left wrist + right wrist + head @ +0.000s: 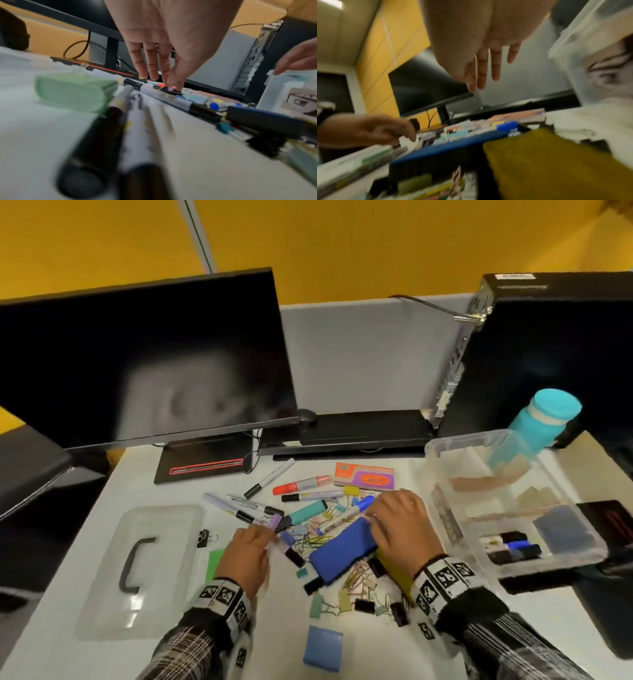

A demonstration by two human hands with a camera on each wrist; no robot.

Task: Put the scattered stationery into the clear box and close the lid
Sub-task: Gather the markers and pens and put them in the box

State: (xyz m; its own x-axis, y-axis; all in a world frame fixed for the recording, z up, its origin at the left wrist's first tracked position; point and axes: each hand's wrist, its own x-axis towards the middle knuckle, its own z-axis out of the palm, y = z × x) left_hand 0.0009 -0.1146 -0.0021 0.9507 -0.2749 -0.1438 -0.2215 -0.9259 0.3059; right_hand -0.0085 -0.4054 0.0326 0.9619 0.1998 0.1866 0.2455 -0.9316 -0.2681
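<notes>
My left hand [245, 556] pinches a small black binder clip [171, 91] among the markers. My right hand [400, 529], fingers straight and relaxed, hovers over the flat blue eraser block [342, 553]; the clear plastic box [445, 518] stands open just right of it.

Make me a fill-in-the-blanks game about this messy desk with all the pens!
The clear lid lying on the table has a ____ handle.
The bottle behind the clear box is ____.
The right hand is over a ____ pouch.
The lid is on the ____ side of the stationery pile.

Missing words: black; turquoise; blue; left
</notes>
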